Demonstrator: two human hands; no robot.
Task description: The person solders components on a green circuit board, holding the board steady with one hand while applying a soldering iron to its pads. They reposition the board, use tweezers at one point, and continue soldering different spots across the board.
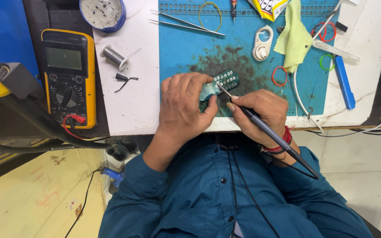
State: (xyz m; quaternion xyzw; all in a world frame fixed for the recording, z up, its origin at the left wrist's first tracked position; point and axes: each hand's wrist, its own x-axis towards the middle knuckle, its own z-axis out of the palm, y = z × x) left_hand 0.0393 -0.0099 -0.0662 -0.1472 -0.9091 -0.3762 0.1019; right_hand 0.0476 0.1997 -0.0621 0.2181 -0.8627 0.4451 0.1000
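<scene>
While our left hand [182,105] clasps a small green circuit board [220,83] with rows of keypad contacts, our right hand [261,112] pinches a dark probe pen [265,130], its tip touching the board. Both grips are clenched, and the board is held just above the near edge of a stained blue mat [186,48] on the white worktop [131,105]. Scattered on the mat we see tweezers [186,22], rubber bands [280,76], a yellow-green cloth [294,37] and a white plastic piece [262,42]. Left of it lie a solder spool [113,56] and a yellow multimeter [69,75]. Below the worktop, pale tiled floor [358,154] shows at right.
</scene>
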